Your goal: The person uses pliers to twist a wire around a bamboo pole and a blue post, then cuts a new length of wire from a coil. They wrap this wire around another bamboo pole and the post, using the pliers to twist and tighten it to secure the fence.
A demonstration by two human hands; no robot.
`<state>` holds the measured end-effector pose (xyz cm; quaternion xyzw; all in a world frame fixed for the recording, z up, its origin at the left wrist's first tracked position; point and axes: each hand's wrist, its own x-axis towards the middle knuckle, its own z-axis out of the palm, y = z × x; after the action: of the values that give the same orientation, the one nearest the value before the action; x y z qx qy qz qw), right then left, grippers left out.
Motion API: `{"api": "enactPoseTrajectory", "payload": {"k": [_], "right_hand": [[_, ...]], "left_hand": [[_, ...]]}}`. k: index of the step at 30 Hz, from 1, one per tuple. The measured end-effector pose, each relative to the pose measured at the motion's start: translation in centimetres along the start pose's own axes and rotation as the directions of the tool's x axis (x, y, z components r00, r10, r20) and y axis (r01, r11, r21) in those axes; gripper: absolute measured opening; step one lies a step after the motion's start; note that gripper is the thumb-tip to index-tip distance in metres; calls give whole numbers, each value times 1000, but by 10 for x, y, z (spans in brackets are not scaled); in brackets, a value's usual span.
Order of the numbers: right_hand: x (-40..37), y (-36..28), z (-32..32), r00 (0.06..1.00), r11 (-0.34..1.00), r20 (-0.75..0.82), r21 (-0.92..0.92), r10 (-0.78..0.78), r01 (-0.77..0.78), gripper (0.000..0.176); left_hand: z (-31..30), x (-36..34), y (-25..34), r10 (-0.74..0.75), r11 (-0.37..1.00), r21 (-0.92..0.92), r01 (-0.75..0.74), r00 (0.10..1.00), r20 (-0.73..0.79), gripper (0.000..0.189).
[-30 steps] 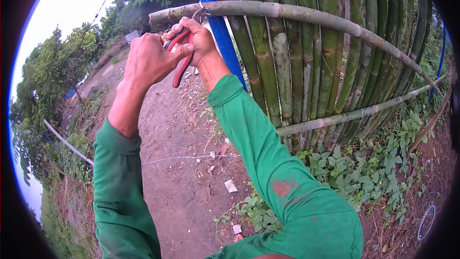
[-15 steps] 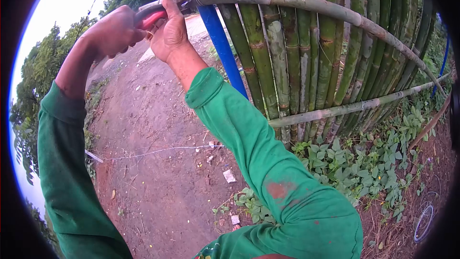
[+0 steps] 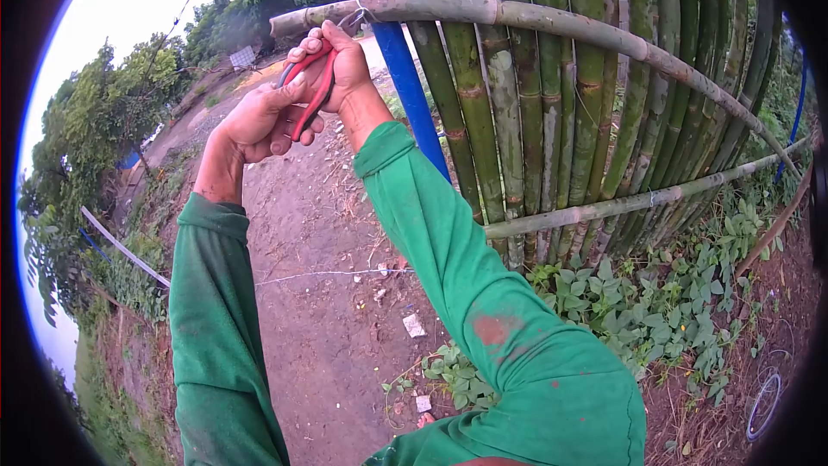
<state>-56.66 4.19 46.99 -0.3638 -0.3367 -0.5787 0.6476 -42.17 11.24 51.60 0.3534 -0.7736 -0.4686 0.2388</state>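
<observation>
Both my arms in green sleeves reach up to the top rail of a bamboo fence. My right hand point(image 3: 343, 65) grips red-handled pliers point(image 3: 312, 91), whose jaws meet a wire tie point(image 3: 355, 15) where the horizontal bamboo rail point(image 3: 535, 15) crosses a blue pole point(image 3: 398, 60). My left hand point(image 3: 259, 121) is just below and left, its fingers touching the lower end of the pliers' handles. The jaws themselves are largely hidden behind my right hand.
Upright green bamboo poles point(image 3: 552, 112) form the fence on the right, with a lower rail point(image 3: 621, 205). Leafy weeds point(image 3: 655, 302) grow at its foot. A thin white string point(image 3: 328, 274) runs across the dirt path. Trees stand at the left.
My left hand has dropped from the pliers near the rail to below the handles. The pliers have swung from lying along the rail to pointing downward. The view has shifted slightly.
</observation>
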Motion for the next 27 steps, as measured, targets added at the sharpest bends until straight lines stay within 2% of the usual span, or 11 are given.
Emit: {"api": "enactPoseTrajectory", "payload": {"k": [1, 2, 5, 6, 9, 12, 15, 20, 21, 23, 27], "right_hand": [[0, -1, 4, 998, 1000, -63, -29, -3, 1, 30], [0, -1, 8, 994, 997, -101, -65, -48, 42, 30], [3, -2, 16, 974, 996, -216, -77, -64, 48, 31], [5, -2, 18, 962, 992, -267, -126, -60, 27, 32], [21, 5, 25, 888, 971, -443, -238, -121, 13, 32], [30, 10, 40, 785, 975, -591, -211, -187, 74, 27], [11, 10, 43, 753, 942, -617, -335, -230, 13, 35], [-42, -8, 23, 888, 871, -428, -486, -167, -70, 50], [-46, -14, 20, 914, 882, -390, -462, -109, -92, 49], [-49, -28, 14, 952, 898, -305, -419, 1, -134, 48], [-34, -36, -10, 982, 905, -183, -409, 41, -114, 33]], "left_hand": [[0, -3, 11, -31, 995, 95, 32, 999, -14, 55], [6, -6, 26, -80, 877, 452, 161, 978, -193, 76], [55, -34, 38, 416, 107, 972, 209, 878, -235, 96], [63, -34, 21, 646, 86, 966, 245, 724, -242, 106], [56, -10, -3, 801, -223, 846, 484, 586, -124, 53], [34, 1, 8, 690, -87, 901, 426, 678, -254, 22], [28, -3, 16, 506, 93, 966, 240, 824, -254, 34], [50, 8, -9, 477, 403, 909, 101, 825, -303, 24], [59, 8, -18, 690, 349, 935, -58, 691, -215, 25], [67, 7, -14, 396, 666, 746, 12, 842, -367, 24], [74, 4, -16, 185, 898, 439, 27, 882, -433, 16]]}}
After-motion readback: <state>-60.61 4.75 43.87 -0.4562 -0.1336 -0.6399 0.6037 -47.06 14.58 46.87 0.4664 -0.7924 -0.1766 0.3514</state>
